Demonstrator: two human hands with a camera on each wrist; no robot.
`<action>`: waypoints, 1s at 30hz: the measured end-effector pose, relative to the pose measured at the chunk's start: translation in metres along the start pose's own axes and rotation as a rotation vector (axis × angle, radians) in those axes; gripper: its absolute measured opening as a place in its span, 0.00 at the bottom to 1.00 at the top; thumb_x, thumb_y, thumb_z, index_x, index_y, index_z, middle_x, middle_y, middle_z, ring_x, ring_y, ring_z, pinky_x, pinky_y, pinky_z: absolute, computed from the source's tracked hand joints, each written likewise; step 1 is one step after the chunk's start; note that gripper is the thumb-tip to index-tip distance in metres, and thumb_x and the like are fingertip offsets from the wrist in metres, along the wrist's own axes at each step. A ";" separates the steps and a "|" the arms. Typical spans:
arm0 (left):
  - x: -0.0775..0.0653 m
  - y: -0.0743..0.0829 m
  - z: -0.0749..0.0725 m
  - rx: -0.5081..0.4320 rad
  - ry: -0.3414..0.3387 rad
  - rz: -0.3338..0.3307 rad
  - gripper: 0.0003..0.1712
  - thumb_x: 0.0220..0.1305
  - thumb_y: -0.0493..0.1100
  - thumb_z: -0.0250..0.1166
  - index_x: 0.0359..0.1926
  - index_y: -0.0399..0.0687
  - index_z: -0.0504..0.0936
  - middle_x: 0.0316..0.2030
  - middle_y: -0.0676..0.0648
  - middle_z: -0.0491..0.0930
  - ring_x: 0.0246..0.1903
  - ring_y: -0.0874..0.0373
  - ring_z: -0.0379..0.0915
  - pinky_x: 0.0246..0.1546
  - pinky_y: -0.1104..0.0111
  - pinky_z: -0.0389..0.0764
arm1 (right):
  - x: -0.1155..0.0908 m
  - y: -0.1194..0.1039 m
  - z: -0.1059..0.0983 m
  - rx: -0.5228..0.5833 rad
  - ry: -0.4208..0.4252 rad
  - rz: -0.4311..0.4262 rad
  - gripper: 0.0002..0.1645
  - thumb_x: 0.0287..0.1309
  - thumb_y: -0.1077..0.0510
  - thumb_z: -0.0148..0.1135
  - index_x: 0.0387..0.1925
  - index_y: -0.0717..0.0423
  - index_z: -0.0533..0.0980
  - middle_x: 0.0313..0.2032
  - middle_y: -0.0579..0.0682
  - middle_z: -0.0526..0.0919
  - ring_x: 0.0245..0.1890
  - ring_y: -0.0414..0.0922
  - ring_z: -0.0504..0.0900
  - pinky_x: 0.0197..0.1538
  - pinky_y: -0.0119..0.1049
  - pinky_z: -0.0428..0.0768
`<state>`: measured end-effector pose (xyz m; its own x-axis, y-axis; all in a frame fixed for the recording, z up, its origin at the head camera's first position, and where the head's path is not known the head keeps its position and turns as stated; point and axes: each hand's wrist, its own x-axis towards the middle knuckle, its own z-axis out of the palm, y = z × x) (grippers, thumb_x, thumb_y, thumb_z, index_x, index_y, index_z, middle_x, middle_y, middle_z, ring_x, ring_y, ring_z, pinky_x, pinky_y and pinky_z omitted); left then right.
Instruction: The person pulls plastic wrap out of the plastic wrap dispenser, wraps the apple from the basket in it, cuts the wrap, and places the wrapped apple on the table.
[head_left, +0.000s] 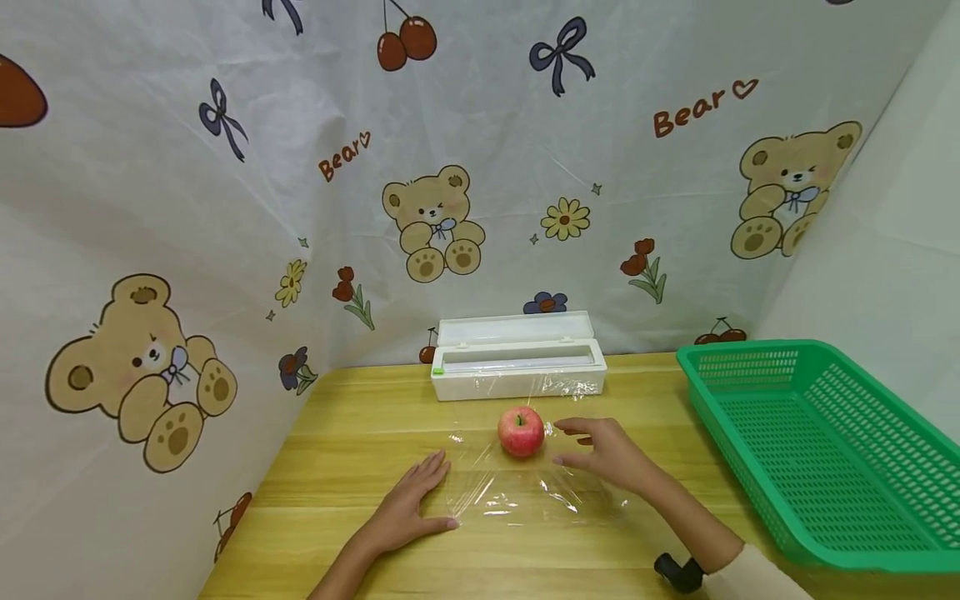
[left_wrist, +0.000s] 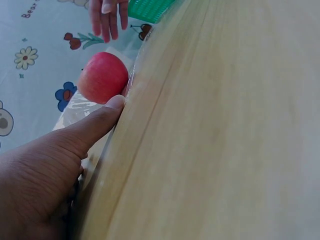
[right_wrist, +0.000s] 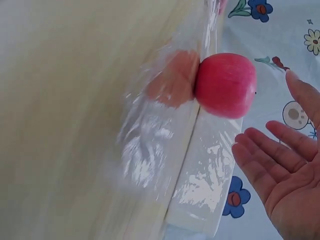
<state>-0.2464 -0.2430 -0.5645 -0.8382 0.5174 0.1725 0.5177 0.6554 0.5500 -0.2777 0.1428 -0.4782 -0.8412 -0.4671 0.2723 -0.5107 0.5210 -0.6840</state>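
A red apple (head_left: pixel 521 432) stands stem up on a sheet of clear plastic wrap (head_left: pixel 510 498) spread over the wooden table. The wrap runs back to a white wrap dispenser box (head_left: pixel 519 383) with its lid raised. My left hand (head_left: pixel 405 510) rests on the table at the wrap's left edge, fingers spread, thumb near the front corner. Just right of the apple, my right hand (head_left: pixel 606 454) hovers with fingers apart, holding nothing. In the right wrist view the palm (right_wrist: pixel 295 190) faces the apple (right_wrist: pixel 226 85) without touching it.
A green plastic basket (head_left: pixel 795 533) stands on the right side of the table. Behind the table hangs a white cloth (head_left: pixel 510 142) printed with bears and flowers. A black object (head_left: pixel 678 573) shows at my right wrist.
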 end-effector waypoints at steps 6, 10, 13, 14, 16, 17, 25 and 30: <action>0.000 0.000 -0.001 -0.035 0.000 -0.023 0.59 0.57 0.70 0.70 0.78 0.44 0.58 0.79 0.45 0.49 0.78 0.47 0.42 0.76 0.46 0.44 | -0.028 0.012 -0.014 -0.027 -0.050 -0.010 0.27 0.58 0.57 0.75 0.55 0.67 0.80 0.54 0.62 0.84 0.54 0.61 0.83 0.52 0.53 0.84; -0.001 -0.001 -0.001 -0.065 0.012 -0.019 0.58 0.56 0.68 0.71 0.78 0.45 0.59 0.79 0.45 0.50 0.78 0.45 0.44 0.75 0.44 0.45 | -0.047 0.019 -0.021 -0.046 -0.099 -0.021 0.27 0.56 0.58 0.76 0.55 0.68 0.80 0.53 0.60 0.85 0.53 0.61 0.83 0.53 0.54 0.83; -0.001 -0.001 0.000 -0.102 0.021 -0.013 0.58 0.55 0.66 0.73 0.78 0.47 0.60 0.79 0.45 0.50 0.78 0.44 0.44 0.75 0.43 0.44 | -0.059 0.022 -0.024 -0.084 -0.137 -0.013 0.29 0.56 0.55 0.76 0.56 0.66 0.81 0.54 0.58 0.85 0.52 0.61 0.84 0.53 0.55 0.83; -0.001 -0.001 0.000 -0.116 0.023 -0.012 0.57 0.55 0.66 0.74 0.78 0.48 0.60 0.79 0.45 0.50 0.78 0.44 0.44 0.75 0.43 0.43 | -0.062 0.022 -0.025 -0.095 -0.146 -0.013 0.30 0.56 0.54 0.76 0.56 0.66 0.81 0.54 0.58 0.85 0.51 0.61 0.84 0.53 0.56 0.83; 0.000 -0.001 -0.001 -0.140 0.030 -0.006 0.57 0.54 0.64 0.75 0.78 0.50 0.61 0.79 0.45 0.50 0.78 0.44 0.44 0.75 0.42 0.43 | -0.067 0.024 -0.025 -0.110 -0.162 -0.015 0.31 0.55 0.54 0.77 0.56 0.66 0.80 0.54 0.59 0.85 0.51 0.62 0.84 0.53 0.56 0.83; 0.000 -0.002 -0.001 -0.147 0.034 0.000 0.57 0.54 0.64 0.76 0.78 0.51 0.61 0.79 0.45 0.50 0.78 0.44 0.44 0.75 0.42 0.43 | -0.069 0.025 -0.026 -0.115 -0.166 -0.017 0.31 0.55 0.53 0.77 0.57 0.67 0.80 0.54 0.59 0.85 0.52 0.61 0.84 0.53 0.55 0.83; 0.001 -0.002 -0.002 -0.197 0.047 0.079 0.48 0.53 0.60 0.77 0.71 0.49 0.73 0.76 0.47 0.59 0.76 0.47 0.52 0.73 0.41 0.49 | -0.077 0.032 -0.026 -0.161 -0.207 -0.064 0.35 0.53 0.51 0.78 0.59 0.65 0.80 0.57 0.56 0.83 0.56 0.53 0.83 0.57 0.47 0.83; 0.003 -0.004 0.000 -0.181 0.033 0.089 0.41 0.55 0.59 0.75 0.67 0.48 0.78 0.72 0.49 0.67 0.73 0.48 0.59 0.73 0.41 0.47 | -0.079 0.038 -0.025 -0.196 -0.237 -0.081 0.37 0.53 0.45 0.77 0.60 0.61 0.80 0.59 0.55 0.83 0.57 0.50 0.82 0.58 0.45 0.82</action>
<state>-0.2506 -0.2437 -0.5663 -0.7973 0.5483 0.2522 0.5532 0.4969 0.6686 -0.2353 0.2172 -0.5093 -0.7432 -0.6543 0.1399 -0.6186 0.5922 -0.5164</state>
